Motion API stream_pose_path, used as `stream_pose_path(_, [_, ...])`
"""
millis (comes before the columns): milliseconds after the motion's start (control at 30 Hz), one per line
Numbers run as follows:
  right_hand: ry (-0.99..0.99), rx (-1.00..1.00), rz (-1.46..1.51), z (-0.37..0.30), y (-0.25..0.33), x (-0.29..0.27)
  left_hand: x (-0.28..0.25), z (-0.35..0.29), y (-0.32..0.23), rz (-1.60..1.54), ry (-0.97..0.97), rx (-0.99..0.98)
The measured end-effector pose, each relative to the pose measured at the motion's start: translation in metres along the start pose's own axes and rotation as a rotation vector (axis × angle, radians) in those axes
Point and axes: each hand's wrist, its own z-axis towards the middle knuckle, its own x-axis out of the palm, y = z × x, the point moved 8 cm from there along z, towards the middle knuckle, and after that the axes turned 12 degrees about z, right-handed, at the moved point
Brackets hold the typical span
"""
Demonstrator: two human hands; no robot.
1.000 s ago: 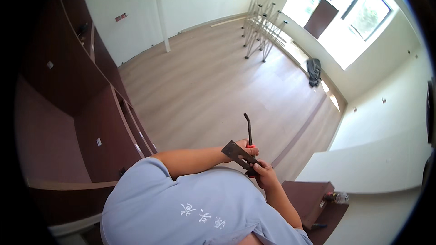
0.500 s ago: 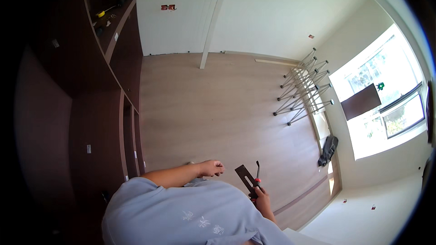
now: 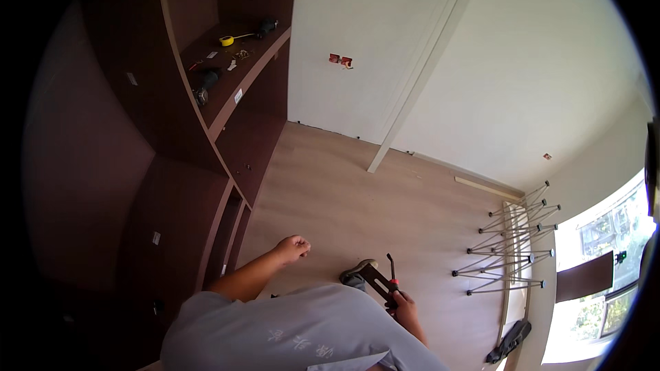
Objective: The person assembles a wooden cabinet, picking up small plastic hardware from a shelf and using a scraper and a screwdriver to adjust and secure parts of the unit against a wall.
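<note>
My right hand (image 3: 405,307) is closed round a dark flat plate with a long slot (image 3: 372,277) and a hand tool with a red and black handle and a thin shaft bent at the tip (image 3: 392,269). Both point away from me, side by side, above the floor. My left hand (image 3: 294,249) hangs over the floor to the left, its fingers curled in, and nothing shows in it. One of my shoes (image 3: 368,264) is partly visible beyond the plate.
At left stands a dark brown cabinet (image 3: 141,185). Its shelf (image 3: 227,110) bears a yellow tape measure (image 3: 226,40), two dark power tools (image 3: 206,84) and small fittings. A pale post (image 3: 430,62) leans at the far wall. Folding metal trestles (image 3: 512,254) and a black bag (image 3: 510,342) lie right.
My view has swung left toward the cabinet, and its shelf shows more fully. My left hand has moved left and slightly up. The right hand keeps the plate and tool. A shoe has come into view.
</note>
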Motion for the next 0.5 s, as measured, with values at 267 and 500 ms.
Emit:
stream_pose_path(267, [0.241, 0.119, -0.268, 0.24, 0.128, 0.083, -0.175, 0.075, 0.011, 0.111, -0.64, 0.001])
stream_pose_path(500, [0.505, 0.192, -0.412, 0.412, 0.255, 0.214, -0.289, 0.097, -0.213, 0.217, -1.082, 0.105])
